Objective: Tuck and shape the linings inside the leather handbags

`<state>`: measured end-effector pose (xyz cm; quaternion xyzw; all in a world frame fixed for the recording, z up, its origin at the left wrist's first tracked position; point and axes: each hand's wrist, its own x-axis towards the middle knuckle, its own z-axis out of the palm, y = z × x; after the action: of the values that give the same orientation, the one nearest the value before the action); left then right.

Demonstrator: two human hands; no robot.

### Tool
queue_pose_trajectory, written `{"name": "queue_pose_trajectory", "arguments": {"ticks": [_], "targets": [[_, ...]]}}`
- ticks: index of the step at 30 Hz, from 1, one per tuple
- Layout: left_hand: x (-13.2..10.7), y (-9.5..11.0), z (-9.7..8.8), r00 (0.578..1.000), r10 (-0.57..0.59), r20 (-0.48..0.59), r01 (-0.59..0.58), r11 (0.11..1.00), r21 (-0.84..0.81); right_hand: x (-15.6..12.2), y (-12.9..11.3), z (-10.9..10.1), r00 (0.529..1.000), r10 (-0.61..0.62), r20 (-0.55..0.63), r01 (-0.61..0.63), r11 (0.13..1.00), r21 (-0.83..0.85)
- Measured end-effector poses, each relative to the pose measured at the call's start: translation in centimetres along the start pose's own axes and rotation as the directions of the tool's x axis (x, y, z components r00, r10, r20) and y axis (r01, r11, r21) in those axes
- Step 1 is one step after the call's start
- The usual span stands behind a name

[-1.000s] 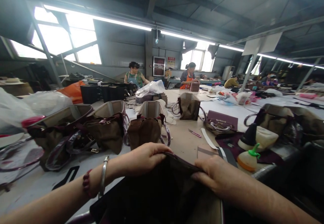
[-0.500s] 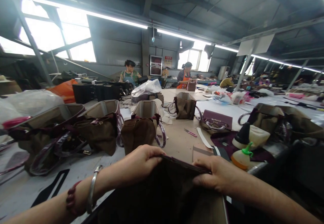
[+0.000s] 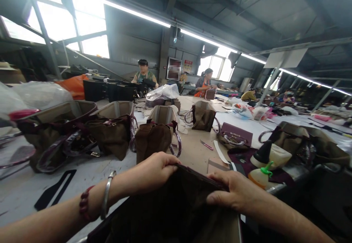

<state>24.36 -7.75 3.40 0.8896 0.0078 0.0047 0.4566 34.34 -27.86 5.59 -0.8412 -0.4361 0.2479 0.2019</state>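
Observation:
Close in front of me is a dark brown handbag body (image 3: 181, 206), its upper edge running between my two hands. My left hand (image 3: 158, 171) pinches that edge at the left, thumb against fingers. On the right, my right hand (image 3: 229, 190) grips the same edge, thumb on the near face and fingers behind. The lower part of the bag is dark and runs out of view. Just beyond my left hand stands an open brown handbag (image 3: 152, 140) with plastic-wrapped handles. A pink-handled cutter (image 3: 206, 145) lies on the table past the held edge.
More open handbags (image 3: 110, 133) line the left side, and others (image 3: 287, 136) stand at the right. A purple flap panel (image 3: 236, 133), an orange-filled glue bottle (image 3: 260, 177) with green nozzle and a black cone-topped container (image 3: 261, 155) are right. Two co-workers (image 3: 144, 75) sit across the table.
My view has tilted and shifted slightly, so the background sits a little further right. Both hands keep their hold on the bag's edge, with only small finger movement.

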Motion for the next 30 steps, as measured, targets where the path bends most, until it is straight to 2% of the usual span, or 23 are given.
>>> {"name": "queue_pose_trajectory", "arguments": {"ticks": [5,11,18,24,30], "targets": [[0.1,-0.8,0.0,1.0,0.007,-0.023,-0.007,1.0,-0.013,1.0,-1.2,0.2,0.996,-0.085,-0.039,0.083,0.994,-0.07],[0.3,-1.6,0.2,0.997,0.033,-0.074,-0.033,0.999,0.006,3.5,-3.0,1.2,0.989,-0.051,-0.137,0.009,0.957,-0.29],[0.4,-2.2,0.2,0.992,0.04,-0.123,-0.039,0.999,0.006,4.7,-3.6,2.2,0.981,-0.096,-0.171,0.037,0.947,-0.32],[0.4,-1.3,0.2,0.992,-0.024,-0.126,0.026,1.0,0.01,5.1,-3.8,1.9,0.975,-0.104,-0.195,0.021,0.923,-0.385],[0.5,-1.6,0.5,0.993,-0.065,-0.099,0.064,0.998,-0.017,5.4,-4.7,2.0,0.977,-0.133,-0.169,0.043,0.891,-0.452]]}}
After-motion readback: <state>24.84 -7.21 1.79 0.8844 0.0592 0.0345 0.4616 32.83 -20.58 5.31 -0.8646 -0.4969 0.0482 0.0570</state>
